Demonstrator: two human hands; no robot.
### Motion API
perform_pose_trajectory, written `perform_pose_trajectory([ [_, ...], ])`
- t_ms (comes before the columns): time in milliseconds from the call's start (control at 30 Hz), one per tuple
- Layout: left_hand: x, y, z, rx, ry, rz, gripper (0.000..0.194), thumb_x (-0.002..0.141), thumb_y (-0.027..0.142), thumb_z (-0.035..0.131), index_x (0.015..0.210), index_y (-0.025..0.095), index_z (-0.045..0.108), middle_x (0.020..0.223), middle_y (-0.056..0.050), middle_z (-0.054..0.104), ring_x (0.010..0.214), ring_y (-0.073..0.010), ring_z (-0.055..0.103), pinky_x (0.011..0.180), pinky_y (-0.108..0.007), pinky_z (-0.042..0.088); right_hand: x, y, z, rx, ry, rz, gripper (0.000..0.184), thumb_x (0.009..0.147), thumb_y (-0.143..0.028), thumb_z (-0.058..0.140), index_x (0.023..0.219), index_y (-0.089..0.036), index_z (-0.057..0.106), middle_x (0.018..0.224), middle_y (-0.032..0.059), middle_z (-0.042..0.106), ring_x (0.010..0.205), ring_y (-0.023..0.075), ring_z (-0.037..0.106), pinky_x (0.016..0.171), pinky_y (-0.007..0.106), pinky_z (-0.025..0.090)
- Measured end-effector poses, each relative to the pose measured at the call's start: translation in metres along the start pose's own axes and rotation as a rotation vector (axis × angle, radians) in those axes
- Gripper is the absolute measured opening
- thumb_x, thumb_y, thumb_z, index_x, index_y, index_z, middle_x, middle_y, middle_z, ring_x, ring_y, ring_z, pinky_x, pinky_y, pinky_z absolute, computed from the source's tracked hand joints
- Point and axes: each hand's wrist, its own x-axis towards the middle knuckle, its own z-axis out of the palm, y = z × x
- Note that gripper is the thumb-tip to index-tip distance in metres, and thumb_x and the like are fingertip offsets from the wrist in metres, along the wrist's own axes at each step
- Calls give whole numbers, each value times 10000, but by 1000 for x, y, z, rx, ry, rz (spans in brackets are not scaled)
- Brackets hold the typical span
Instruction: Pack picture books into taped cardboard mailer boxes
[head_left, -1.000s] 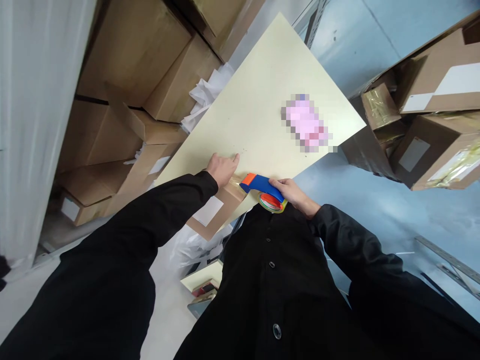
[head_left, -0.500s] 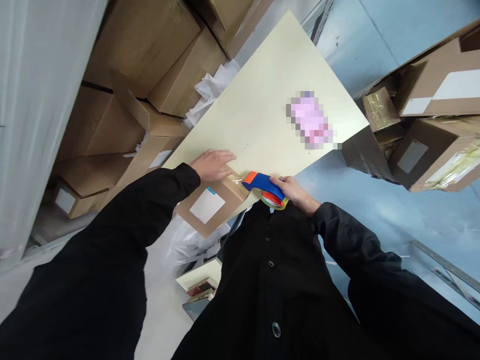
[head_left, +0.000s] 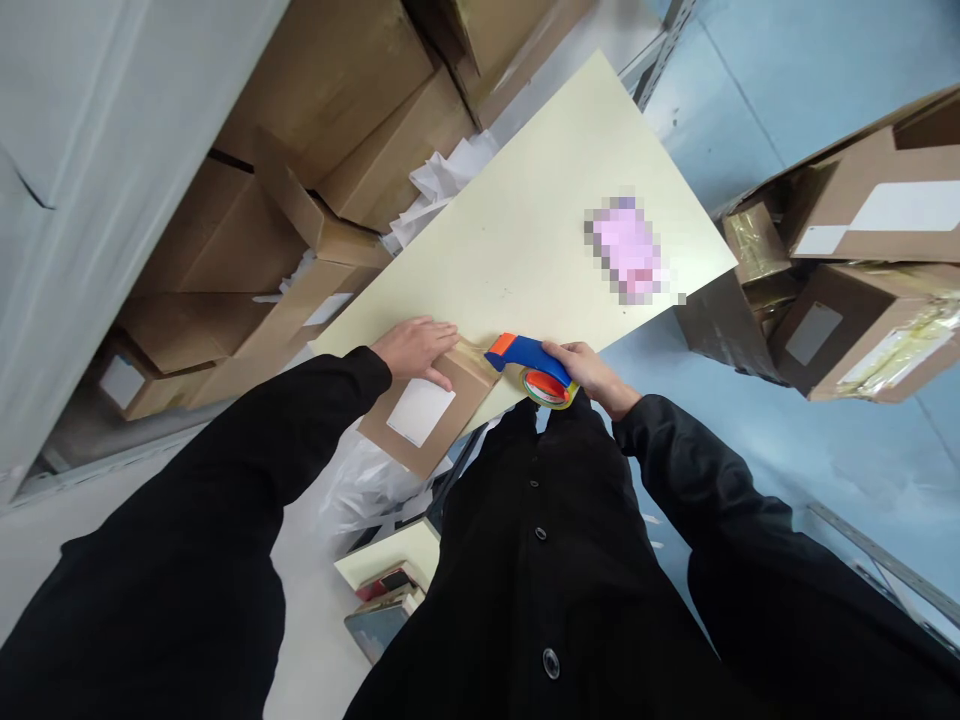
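My right hand (head_left: pixel 589 372) grips a blue and orange tape dispenser (head_left: pixel 534 358) with a tape roll (head_left: pixel 546 388) hanging below it. The dispenser's orange end sits close to the right edge of a cardboard box (head_left: pixel 450 425), which has a white label (head_left: pixel 421 410) on top. Clear tape (head_left: pixel 474 358) shows along the box's far edge by the dispenser. My left hand (head_left: pixel 416 348) lies over the box's far left part, fingers stretched out and thumb spread toward the label. The box rests at the near edge of a cream table (head_left: pixel 540 190).
A pixelated pink item (head_left: pixel 626 245) lies on the table's right side. Open cartons (head_left: pixel 202 230) and white paper (head_left: pixel 446 180) stand left of the table. Taped boxes (head_left: pixel 847 320) are stacked at right. Below are a plastic bag (head_left: pixel 360 475) and books (head_left: pixel 386 610).
My left hand has moved left and down from the box's far edge, from a pointing finger to a flat hand on the box. The dispenser has barely moved.
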Motion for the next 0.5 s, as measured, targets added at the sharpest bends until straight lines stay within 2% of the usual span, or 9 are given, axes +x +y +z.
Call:
perform_pose_trajectory([
  [67, -23, 11, 3, 2, 60, 1, 891, 695, 655, 629, 1411, 180, 392, 1479, -190, 365, 1387, -336, 294, 1092, -449, 247, 6, -8, 0, -19, 17, -6, 453, 822, -546, 580, 625, -146, 656, 596, 66, 666, 523, 142, 570, 538, 256, 463],
  [100, -36, 19, 7, 6, 94, -63, 1009, 662, 668, 650, 1460, 162, 298, 1520, -211, 272, 1418, -369, 201, 1108, -505, 190, 10, -12, -1, -26, 27, -13, 456, 818, -551, 582, 621, -146, 654, 587, 63, 662, 516, 141, 566, 534, 256, 461],
  [167, -62, 34, 22, -14, 126, -254, 1278, 525, 716, 710, 1496, 101, 151, 1547, -266, 113, 1428, -439, 37, 1098, -600, 117, 15, -18, -2, -32, 43, -38, 458, 803, -563, 596, 616, -149, 648, 574, 56, 656, 508, 139, 560, 523, 255, 455],
  [233, -79, 48, 41, -91, 126, -464, 1421, 447, 736, 729, 1496, 55, 55, 1537, -312, 10, 1415, -476, -29, 1067, -642, 150, 19, -21, -3, -37, 44, -58, 455, 779, -576, 620, 616, -152, 641, 573, 49, 653, 512, 139, 559, 519, 253, 456],
  [300, -86, 57, 59, -188, 132, -622, 1455, 432, 736, 735, 1494, 58, 7, 1533, -320, -25, 1413, -480, 25, 1045, -625, 233, 20, -22, -4, -44, 23, -62, 457, 762, -587, 635, 619, -153, 636, 571, 47, 649, 515, 141, 556, 522, 255, 462],
  [367, -83, 61, 70, -280, 157, -707, 1443, 445, 728, 738, 1499, 93, -15, 1541, -301, -5, 1397, -471, 138, 1020, -589, 304, 20, -25, -4, -54, -3, -60, 456, 764, -584, 634, 623, -151, 636, 571, 50, 647, 520, 145, 559, 533, 262, 472],
  [500, -73, 61, 71, -417, 239, -778, 1399, 494, 732, 715, 1502, 160, -68, 1546, -263, 72, 1350, -463, 250, 960, -584, 367, 27, -43, -7, -92, -10, -87, 420, 794, -531, 625, 662, -134, 655, 589, 61, 660, 533, 153, 570, 553, 272, 481],
])
